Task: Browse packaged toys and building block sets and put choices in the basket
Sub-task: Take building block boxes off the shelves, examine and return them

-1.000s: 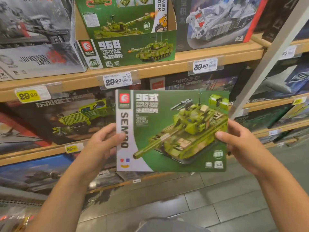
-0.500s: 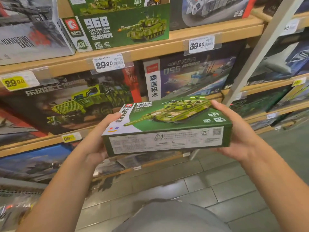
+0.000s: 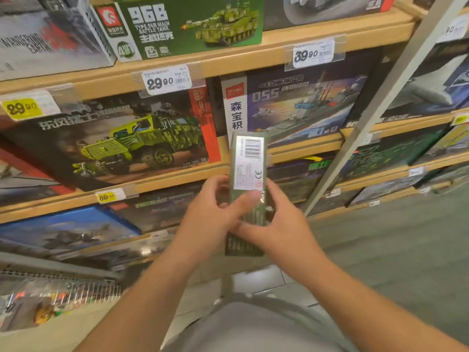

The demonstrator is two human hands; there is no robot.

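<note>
Green tank building block set box (image 3: pixel 247 171), held upright and edge-on, its narrow side showing a white label with barcode near the top. The label's lower end lies just above the fingertips; the box's bottom extends below them.

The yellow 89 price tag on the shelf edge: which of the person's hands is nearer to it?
Left. The left hand grips the green box just right of the yellow 89 price tag; the right hand is beyond the box, farther away.
</note>
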